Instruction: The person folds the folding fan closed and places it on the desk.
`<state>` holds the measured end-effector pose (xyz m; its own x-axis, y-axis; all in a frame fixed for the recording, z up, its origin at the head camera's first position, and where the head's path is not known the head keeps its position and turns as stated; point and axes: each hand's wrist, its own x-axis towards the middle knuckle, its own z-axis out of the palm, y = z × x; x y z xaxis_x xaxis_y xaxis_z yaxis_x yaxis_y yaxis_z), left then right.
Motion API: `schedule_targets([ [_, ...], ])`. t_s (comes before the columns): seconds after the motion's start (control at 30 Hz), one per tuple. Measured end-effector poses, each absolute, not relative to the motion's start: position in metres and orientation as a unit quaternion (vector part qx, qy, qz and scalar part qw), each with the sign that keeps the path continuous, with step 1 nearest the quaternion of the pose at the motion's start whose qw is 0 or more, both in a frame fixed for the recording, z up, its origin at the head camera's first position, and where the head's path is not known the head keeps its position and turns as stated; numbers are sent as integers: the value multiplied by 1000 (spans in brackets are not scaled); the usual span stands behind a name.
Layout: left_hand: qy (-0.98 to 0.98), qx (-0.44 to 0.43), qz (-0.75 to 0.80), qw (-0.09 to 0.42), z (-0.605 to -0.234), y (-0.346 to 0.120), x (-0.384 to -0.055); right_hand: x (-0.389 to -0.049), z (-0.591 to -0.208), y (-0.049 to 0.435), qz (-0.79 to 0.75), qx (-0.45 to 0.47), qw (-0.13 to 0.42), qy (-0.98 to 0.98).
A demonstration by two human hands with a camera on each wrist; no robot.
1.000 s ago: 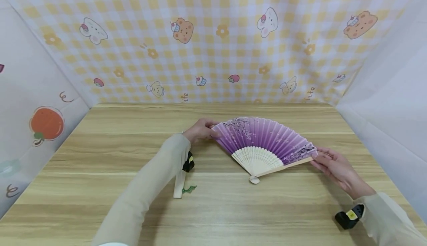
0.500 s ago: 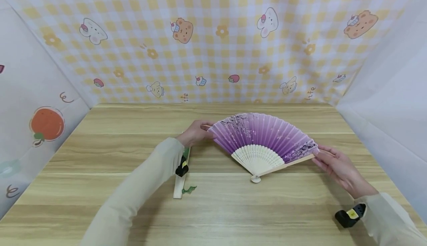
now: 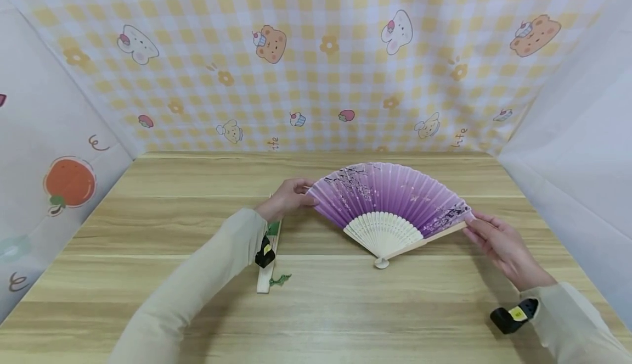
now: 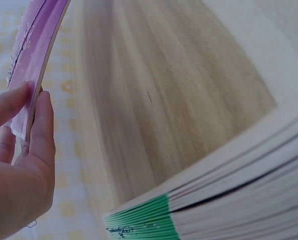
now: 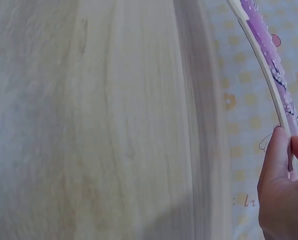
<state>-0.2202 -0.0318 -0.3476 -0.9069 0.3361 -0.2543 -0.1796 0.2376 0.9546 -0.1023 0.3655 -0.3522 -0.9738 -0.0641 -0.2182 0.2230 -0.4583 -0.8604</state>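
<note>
Pinched at both outer edges: purple folding fan (image 3: 390, 205), left edge between thumb and fingers of left hand (image 3: 288, 195), right edge between thumb and fingers of right hand (image 3: 504, 250). Location: right of centre at wooden table (image 3: 395, 320), fanned toward yellow-checked cloth (image 3: 316, 84). Compared with one second earlier: spread slightly wider, upper rim nearer the back of the table, rivet end (image 3: 382, 263) shifted a little rightward; left hand and beige left sleeve (image 3: 192, 281) farther left, with a green stretch of closed folding fan (image 3: 264, 281) newly uncovered; grip of both hands unchanged. Leaf (image 3: 395, 191): pleated, pale lilac at rim, deepening to violet inward, printed with dark branches and small pale blossoms. Sticks (image 3: 381, 232): cream, pierced, converging on rounded rivet end; plain pale guard stick (image 3: 444, 233) along right edge. Partly hidden: closed folding fan, behind left sleeve and black wrist device (image 3: 265, 253), with green cord (image 3: 280, 280) in sight at near end. Cut off: closed folding fan and purple folding fan in left wrist view, purple folding fan and right hand in right wrist view. Hard to make out: contact between rivet end and tabletop, not determinable.
</note>
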Motion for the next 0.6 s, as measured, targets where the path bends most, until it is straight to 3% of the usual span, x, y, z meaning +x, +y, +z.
schedule_targets([
  [0.3,740,40,636,215,-346,-31,-215,-106,-353,363,-877,50,89,469],
  [0.6,725,24,665,178,-343,-35,-213,-108,-349,356,-896,58,53,437],
])
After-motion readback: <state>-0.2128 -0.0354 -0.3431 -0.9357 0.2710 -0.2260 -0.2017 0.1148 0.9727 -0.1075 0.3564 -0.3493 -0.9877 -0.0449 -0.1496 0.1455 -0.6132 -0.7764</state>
